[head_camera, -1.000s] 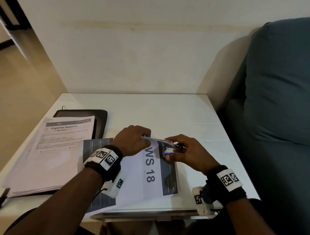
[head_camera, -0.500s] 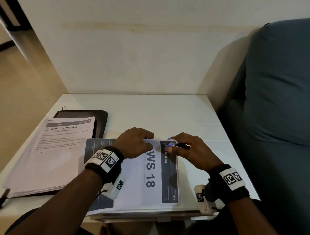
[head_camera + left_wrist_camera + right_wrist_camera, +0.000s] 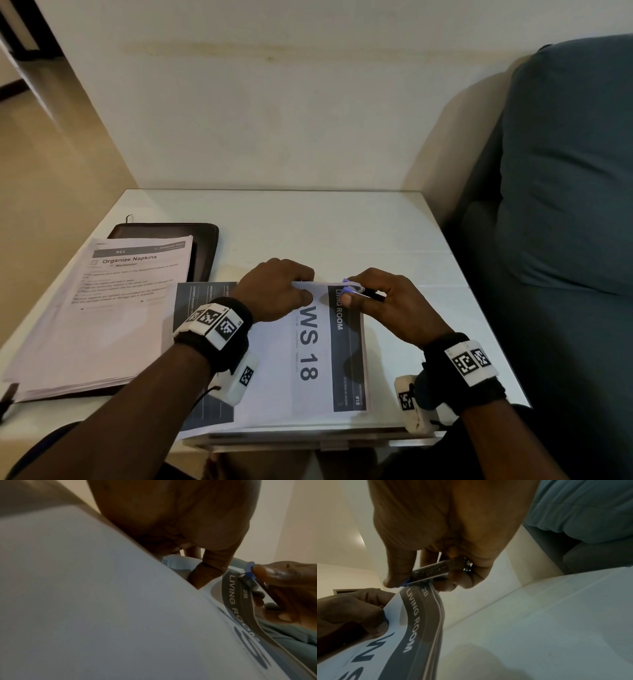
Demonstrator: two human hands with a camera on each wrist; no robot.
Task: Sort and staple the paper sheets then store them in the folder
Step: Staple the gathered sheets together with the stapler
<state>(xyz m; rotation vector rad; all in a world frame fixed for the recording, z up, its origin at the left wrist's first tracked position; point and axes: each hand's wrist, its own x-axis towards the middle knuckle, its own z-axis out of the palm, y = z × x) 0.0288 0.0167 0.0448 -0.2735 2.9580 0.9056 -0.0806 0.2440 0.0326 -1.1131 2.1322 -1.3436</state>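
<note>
- Sheets [image 3: 315, 342] lie at the tabletop's front edge; the left hand [image 3: 274, 291] pinches their far edge.
- The right hand [image 3: 387, 305] squeezes a small stapler [image 3: 356, 291] on the far right corner.
- Loose pinching could let pages slide, so the staple misses some.

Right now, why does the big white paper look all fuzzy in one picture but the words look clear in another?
In the left wrist view the paper sits almost against the lens, so it blurs, and the left hand is soft too. In the head view, "WS 18" reads sharp, though the room is dim. In the right wrist view, the right hand and stapler shadow the table.
</note>
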